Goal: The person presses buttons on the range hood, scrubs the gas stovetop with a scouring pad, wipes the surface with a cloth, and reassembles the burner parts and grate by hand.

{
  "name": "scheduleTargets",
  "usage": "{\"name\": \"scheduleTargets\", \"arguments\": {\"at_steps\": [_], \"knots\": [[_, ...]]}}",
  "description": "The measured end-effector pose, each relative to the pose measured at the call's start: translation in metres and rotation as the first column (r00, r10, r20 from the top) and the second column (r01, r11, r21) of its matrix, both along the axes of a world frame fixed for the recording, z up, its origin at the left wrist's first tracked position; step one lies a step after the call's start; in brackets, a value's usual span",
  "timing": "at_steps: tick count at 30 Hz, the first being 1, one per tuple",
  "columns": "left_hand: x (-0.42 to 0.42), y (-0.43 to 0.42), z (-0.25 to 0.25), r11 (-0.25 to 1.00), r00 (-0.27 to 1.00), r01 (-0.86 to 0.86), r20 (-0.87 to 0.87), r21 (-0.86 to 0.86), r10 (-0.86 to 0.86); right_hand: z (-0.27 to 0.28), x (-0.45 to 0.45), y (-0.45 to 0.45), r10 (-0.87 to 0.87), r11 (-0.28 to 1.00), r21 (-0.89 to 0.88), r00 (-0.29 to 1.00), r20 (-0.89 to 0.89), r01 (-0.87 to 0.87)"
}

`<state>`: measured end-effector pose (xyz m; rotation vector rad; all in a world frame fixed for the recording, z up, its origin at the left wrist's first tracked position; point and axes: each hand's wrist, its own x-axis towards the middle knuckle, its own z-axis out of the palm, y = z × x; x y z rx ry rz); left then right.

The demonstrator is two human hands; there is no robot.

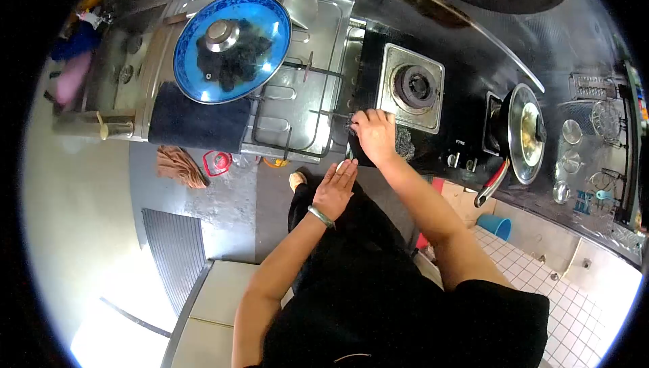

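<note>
My right hand (375,133) is at the front left corner of the black glass hob (368,84), fingers curled down over a dark scouring pad (351,125) that shows only partly. A second wiry steel wool scrubber (404,142) lies on the hob just right of that wrist. Nearer my body, my left hand (334,189) wears a bangle (321,216); its fingers are stretched out and their tips touch the hob's front edge. Between the two hands runs a dark, shiny strip of that edge. The single burner (416,87) sits beyond my right hand.
Left, a steel stove holds a black pan rack (316,70), a blue-rimmed wok with a glass lid (232,47) and a dark cloth (196,121). Right, a lidded pan (524,131) stands on another burner, its handle (492,184) over the front edge. A blue bucket (495,226) is below.
</note>
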<state>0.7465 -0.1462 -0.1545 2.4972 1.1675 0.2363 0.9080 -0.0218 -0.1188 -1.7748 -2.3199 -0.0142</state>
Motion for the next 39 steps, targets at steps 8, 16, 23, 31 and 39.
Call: {"name": "scheduleTargets", "arguments": {"at_steps": [8,16,23,31,39], "knots": [[-0.02,0.014,0.0,0.987,0.989,0.145,0.019,-0.07,-0.144,-0.009,0.0,-0.078,0.059,0.997,0.063,0.996,-0.063,-0.055],[-0.017,0.02,0.001,0.988,0.946,0.143,0.302,-0.051,-0.121,-0.007,0.006,-0.036,-0.153,0.983,0.112,0.986,0.061,0.146],[-0.013,0.038,0.016,0.99,0.97,0.138,0.207,-0.033,-0.129,-0.019,0.125,-0.07,-0.567,0.822,0.149,0.815,0.118,0.55],[-0.007,0.04,0.021,0.983,0.984,0.172,-0.03,-0.062,-0.174,-0.014,0.009,-0.063,-0.228,0.964,0.103,0.96,-0.165,0.247],[-0.008,0.044,0.028,0.978,0.978,0.205,-0.023,-0.042,-0.206,-0.009,0.126,-0.099,-0.668,0.728,0.255,0.742,0.059,0.636]]}}
